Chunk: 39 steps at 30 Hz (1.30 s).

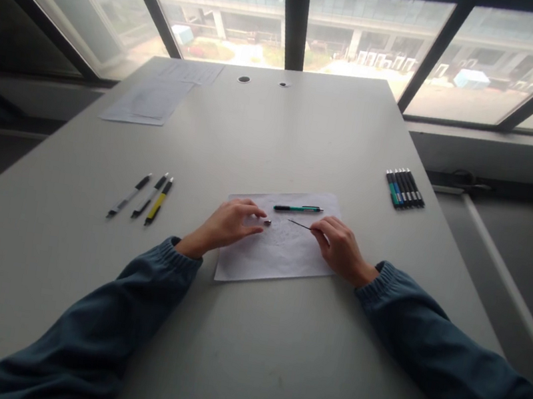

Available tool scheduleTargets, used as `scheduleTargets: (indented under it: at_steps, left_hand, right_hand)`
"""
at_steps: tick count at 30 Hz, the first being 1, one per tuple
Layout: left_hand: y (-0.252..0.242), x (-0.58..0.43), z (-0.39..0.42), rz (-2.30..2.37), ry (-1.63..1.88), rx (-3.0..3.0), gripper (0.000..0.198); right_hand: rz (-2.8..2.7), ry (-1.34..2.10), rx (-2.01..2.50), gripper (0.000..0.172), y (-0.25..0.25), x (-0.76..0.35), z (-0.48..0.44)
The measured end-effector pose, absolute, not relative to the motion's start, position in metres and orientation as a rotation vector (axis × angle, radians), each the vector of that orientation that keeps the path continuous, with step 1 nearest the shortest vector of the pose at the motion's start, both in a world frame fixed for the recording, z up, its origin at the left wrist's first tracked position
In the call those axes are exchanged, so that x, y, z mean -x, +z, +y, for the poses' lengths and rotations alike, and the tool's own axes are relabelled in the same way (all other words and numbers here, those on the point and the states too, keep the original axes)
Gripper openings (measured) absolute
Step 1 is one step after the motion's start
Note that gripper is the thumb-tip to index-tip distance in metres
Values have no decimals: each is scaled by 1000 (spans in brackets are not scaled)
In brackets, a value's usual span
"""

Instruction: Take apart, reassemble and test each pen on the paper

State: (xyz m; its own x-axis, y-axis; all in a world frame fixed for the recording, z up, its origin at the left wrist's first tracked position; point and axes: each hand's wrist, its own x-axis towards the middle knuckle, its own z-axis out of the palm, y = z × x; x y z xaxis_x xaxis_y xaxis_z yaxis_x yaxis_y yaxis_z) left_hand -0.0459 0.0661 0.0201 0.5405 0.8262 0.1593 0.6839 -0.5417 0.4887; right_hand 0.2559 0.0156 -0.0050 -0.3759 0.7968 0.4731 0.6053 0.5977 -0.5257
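A white sheet of paper (278, 255) lies on the grey table (243, 344) in front of me. My left hand (228, 224) rests on the sheet's left edge, fingers curled, pinching a small silver part (267, 222). My right hand (340, 245) sits on the sheet's right side, fingers closed on a thin dark rod (299, 224) that points left toward the silver part. A green and black mechanical pencil (298, 208) lies on the sheet just beyond both hands.
Three pens (143, 197) lie in a row to the left. A set of several dark pens (404, 188) lies at the right, near the table edge. Loose papers (154, 97) sit at the far left corner. Windows run behind the table.
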Motion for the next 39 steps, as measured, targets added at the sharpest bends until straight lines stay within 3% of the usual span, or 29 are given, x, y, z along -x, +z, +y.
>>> scheduleTargets:
  at_steps: [13,23,39]
  left_hand:
    - [12,22,50,1216,890,-2388,5]
    - [28,4,28,1218,1132,-2147,13]
    - [12,0,26,941,1176,-2255,10]
  right_hand:
    - [-2048,315,1108,15,-4,-257,16]
    - [-1976,307,1023,14,3,-253,12]
    - [-2147,226,964,14,4,-251,13]
